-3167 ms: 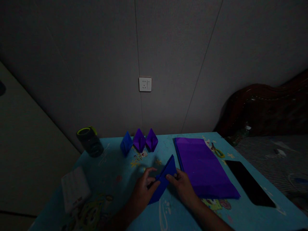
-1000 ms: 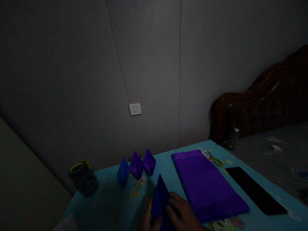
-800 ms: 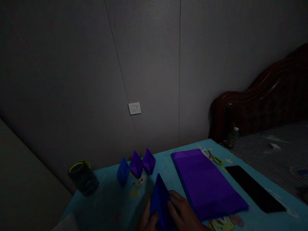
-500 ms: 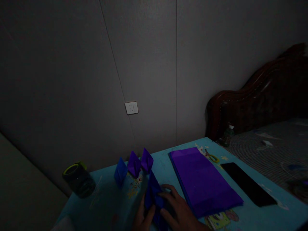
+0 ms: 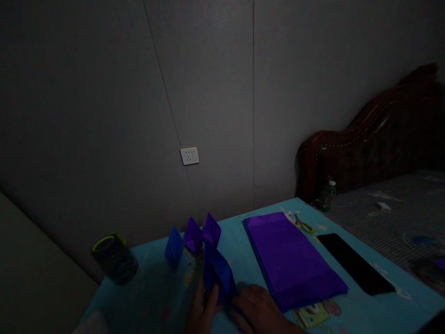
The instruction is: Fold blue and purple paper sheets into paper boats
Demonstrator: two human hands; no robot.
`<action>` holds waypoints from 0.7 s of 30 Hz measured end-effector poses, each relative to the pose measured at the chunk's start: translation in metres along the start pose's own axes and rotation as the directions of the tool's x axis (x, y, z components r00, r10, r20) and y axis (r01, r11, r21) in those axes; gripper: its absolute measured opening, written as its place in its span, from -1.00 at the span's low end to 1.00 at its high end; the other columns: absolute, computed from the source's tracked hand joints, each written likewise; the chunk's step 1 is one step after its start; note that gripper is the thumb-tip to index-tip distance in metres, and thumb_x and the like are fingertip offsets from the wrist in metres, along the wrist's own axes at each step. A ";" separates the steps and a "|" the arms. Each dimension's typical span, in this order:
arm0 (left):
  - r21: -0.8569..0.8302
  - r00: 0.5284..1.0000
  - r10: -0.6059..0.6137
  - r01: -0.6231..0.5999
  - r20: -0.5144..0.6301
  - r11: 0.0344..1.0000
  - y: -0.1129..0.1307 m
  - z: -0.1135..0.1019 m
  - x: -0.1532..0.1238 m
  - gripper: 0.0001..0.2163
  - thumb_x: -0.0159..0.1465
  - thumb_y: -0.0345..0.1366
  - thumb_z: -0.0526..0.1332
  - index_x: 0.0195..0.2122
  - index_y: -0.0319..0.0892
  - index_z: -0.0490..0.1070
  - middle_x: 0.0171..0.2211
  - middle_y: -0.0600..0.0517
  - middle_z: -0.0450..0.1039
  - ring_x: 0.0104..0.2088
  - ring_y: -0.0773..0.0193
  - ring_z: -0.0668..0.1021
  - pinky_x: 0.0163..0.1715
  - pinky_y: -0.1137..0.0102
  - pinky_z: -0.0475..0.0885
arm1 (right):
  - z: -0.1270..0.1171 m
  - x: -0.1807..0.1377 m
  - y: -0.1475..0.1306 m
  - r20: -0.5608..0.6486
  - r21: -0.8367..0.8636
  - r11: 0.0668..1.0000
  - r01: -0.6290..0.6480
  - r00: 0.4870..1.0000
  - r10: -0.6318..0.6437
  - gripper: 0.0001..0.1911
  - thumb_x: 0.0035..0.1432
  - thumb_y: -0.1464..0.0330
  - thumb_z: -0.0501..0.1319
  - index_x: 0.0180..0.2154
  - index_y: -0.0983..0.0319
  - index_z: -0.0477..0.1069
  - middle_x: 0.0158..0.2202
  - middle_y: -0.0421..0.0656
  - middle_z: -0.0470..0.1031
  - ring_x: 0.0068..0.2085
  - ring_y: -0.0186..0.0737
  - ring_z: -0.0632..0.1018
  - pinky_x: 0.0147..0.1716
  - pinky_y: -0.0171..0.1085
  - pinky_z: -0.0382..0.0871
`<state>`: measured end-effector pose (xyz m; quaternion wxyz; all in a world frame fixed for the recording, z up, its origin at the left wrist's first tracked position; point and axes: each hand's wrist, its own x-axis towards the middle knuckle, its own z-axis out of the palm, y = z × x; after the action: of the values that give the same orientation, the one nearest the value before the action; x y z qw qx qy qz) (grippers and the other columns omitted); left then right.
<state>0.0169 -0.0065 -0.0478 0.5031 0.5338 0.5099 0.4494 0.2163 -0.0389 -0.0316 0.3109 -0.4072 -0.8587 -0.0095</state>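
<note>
A blue folded paper boat [image 5: 219, 273] stands tilted between my two hands at the table's near side. My left hand [image 5: 202, 308] grips its lower left side, the thumb against the paper. At the boat's near right end is my right hand [image 5: 259, 307], fingers curled and pressed to the paper's lower edge; the fingertips are partly hidden and dim. Just beyond stand a smaller-looking blue paper boat [image 5: 174, 248] and two purple ones, the left purple boat [image 5: 193, 235] and the right purple boat [image 5: 212, 229].
A stack of purple and blue paper [image 5: 295, 260] lies right of my hands. Past it are yellow-handled scissors [image 5: 306, 227] and a black phone-like slab [image 5: 354, 263]. A dark cup with a yellow-green rim [image 5: 114, 260] stands at the table's left. Behind rises a wall with a socket [image 5: 189, 156].
The blue boat in my hands has opened wider and turned, its face now showing more. My right hand has drawn down from its upper side to its lower near end.
</note>
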 end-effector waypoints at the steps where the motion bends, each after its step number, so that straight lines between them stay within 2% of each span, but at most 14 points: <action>1: -0.079 0.999 -0.033 0.035 0.017 0.996 0.003 0.003 0.000 -0.39 0.14 0.17 0.22 0.14 -0.05 0.35 0.06 -0.16 0.47 0.04 -0.08 0.54 -0.07 0.15 0.55 | -0.005 0.001 0.002 -0.008 0.012 0.999 -0.041 0.999 0.041 -0.71 0.38 0.27 -0.02 -0.17 0.19 0.45 -0.39 -0.11 0.55 -0.37 -0.19 0.55 -0.31 -0.28 0.37; 4: -0.285 0.995 -0.094 0.096 0.021 0.954 0.015 0.011 -0.002 -0.26 0.11 0.24 0.20 0.21 -0.13 0.26 0.00 -0.20 0.50 -0.21 0.03 0.65 -0.17 0.17 0.58 | -0.021 0.011 0.014 0.005 0.064 0.970 -0.235 0.972 0.236 -0.69 0.38 0.30 -0.02 -0.18 0.22 0.48 -0.34 -0.07 0.57 -0.33 -0.16 0.58 -0.31 -0.27 0.38; 7: -0.258 0.997 -0.081 0.080 0.005 0.963 0.025 0.013 -0.005 -0.30 0.08 0.24 0.24 0.09 -0.19 0.40 -0.12 -0.17 0.55 -0.32 0.11 0.64 -0.26 0.24 0.58 | -0.036 0.028 0.036 0.069 0.044 0.913 -0.406 0.913 0.403 -0.69 0.35 0.31 0.01 -0.17 0.24 0.51 -0.25 -0.02 0.60 -0.26 -0.11 0.61 -0.24 -0.25 0.40; 9: -0.190 0.996 -0.070 0.078 0.047 0.979 0.028 0.012 -0.005 -0.34 0.03 0.24 0.28 -0.06 -0.22 0.51 -0.22 -0.15 0.58 -0.37 0.13 0.64 -0.32 0.27 0.57 | -0.042 0.041 0.050 0.136 -0.022 0.890 -0.455 0.881 0.454 -0.69 0.34 0.32 0.02 -0.15 0.25 0.52 -0.21 -0.02 0.62 -0.22 -0.07 0.63 -0.22 -0.24 0.40; 11: -0.140 0.995 -0.058 0.069 0.080 0.988 0.028 0.011 -0.005 -0.37 -0.01 0.26 0.29 -0.18 -0.23 0.56 -0.31 -0.12 0.59 -0.41 0.15 0.62 -0.37 0.29 0.55 | -0.043 0.053 0.063 0.180 -0.120 0.869 -0.480 0.850 0.495 -0.68 0.35 0.33 0.00 -0.14 0.25 0.52 -0.18 -0.02 0.62 -0.18 -0.04 0.63 -0.22 -0.24 0.40; 14: -0.118 0.994 -0.033 0.045 0.100 0.992 0.028 0.012 -0.005 -0.40 -0.02 0.27 0.29 -0.28 -0.23 0.58 -0.40 -0.10 0.59 -0.45 0.17 0.61 -0.42 0.32 0.52 | -0.037 0.068 0.076 0.215 -0.199 0.856 -0.478 0.831 0.514 -0.69 0.36 0.33 0.00 -0.12 0.22 0.51 -0.15 -0.04 0.63 -0.15 -0.05 0.63 -0.20 -0.27 0.39; 21: -0.091 0.991 -0.015 0.027 0.136 0.995 0.033 0.009 -0.006 -0.42 0.03 0.25 0.27 -0.30 -0.24 0.58 -0.44 -0.08 0.57 -0.47 0.20 0.58 -0.43 0.35 0.49 | -0.017 0.088 0.082 0.248 -0.272 0.842 -0.465 0.812 0.529 -0.71 0.34 0.37 0.01 -0.15 0.24 0.51 -0.11 0.03 0.61 -0.13 -0.04 0.63 -0.18 -0.25 0.41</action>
<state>0.0289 -0.0118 -0.0158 0.5654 0.5337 0.4587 0.4302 0.2408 0.0723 0.0109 0.1202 -0.6434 -0.7543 0.0515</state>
